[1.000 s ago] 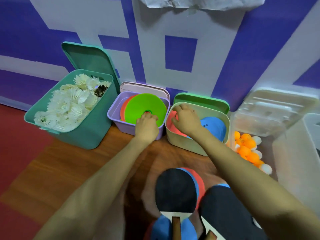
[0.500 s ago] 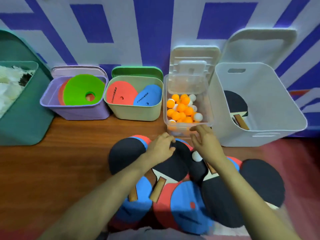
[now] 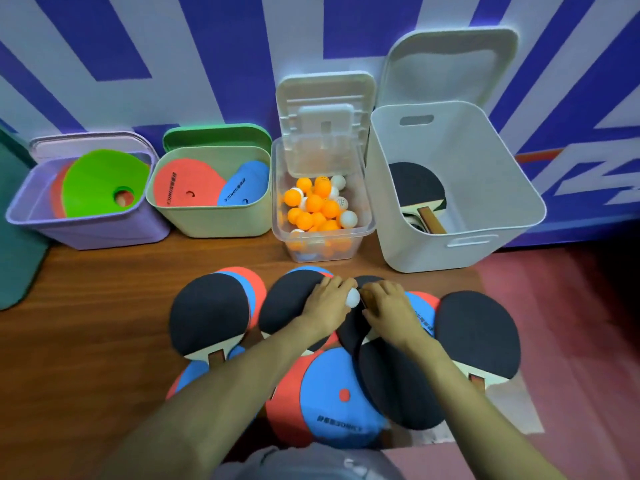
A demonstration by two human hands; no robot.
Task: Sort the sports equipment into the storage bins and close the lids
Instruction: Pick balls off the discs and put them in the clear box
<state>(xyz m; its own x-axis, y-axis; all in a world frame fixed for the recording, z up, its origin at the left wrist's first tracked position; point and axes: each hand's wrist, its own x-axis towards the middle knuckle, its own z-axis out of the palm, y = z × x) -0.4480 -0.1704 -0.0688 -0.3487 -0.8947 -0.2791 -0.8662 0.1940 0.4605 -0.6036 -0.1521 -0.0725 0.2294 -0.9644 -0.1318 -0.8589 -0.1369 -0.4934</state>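
White ball (image 3: 353, 298) (touching) beside left fingers (image 3: 341, 285)

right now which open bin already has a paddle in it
The tall white bin, far right: a black paddle lies inside. Its neighbours hold balls and discs.

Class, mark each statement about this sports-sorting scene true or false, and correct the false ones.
1. The clear box holds orange and white balls. True.
2. The white bin is empty. False: paddles lie inside it.
3. A white ball sits between the left hand and the right hand. True.
4. The clear box's lid is shut. False: it stands open.
5. The green disc sits in the purple bin. True.
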